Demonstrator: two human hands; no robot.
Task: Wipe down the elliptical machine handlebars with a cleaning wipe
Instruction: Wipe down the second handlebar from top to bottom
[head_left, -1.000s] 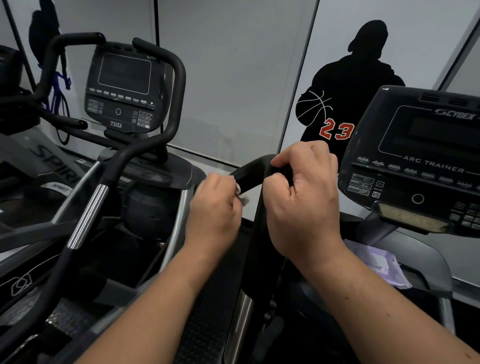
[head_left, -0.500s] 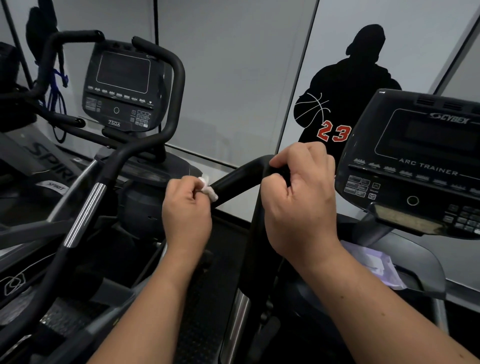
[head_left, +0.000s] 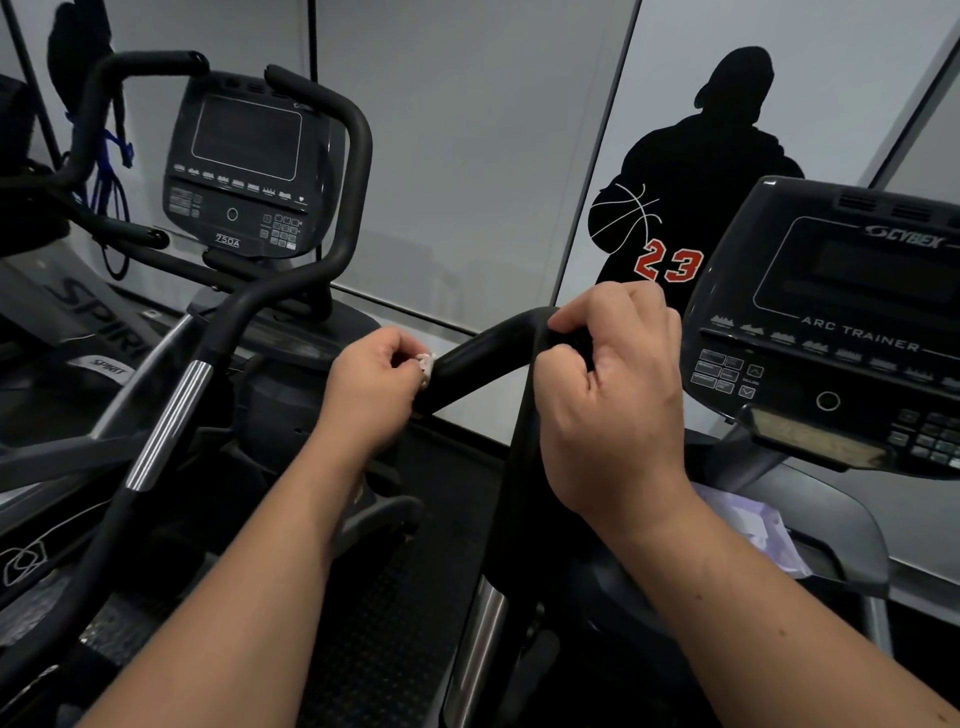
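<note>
We pinch a wadded wipe (head_left: 425, 366) in our left hand (head_left: 371, 389) against the free end of the black handlebar (head_left: 483, 358), while our right hand (head_left: 613, 410) grips its bend, likely to steady it for wiping.

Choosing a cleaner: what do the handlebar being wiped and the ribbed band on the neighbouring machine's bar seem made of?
Handlebar: matte black, likely rubber or foam grip; no glare.
Ribbed band: looks like brushed or chromed metal; bright streaked highlights.
</note>
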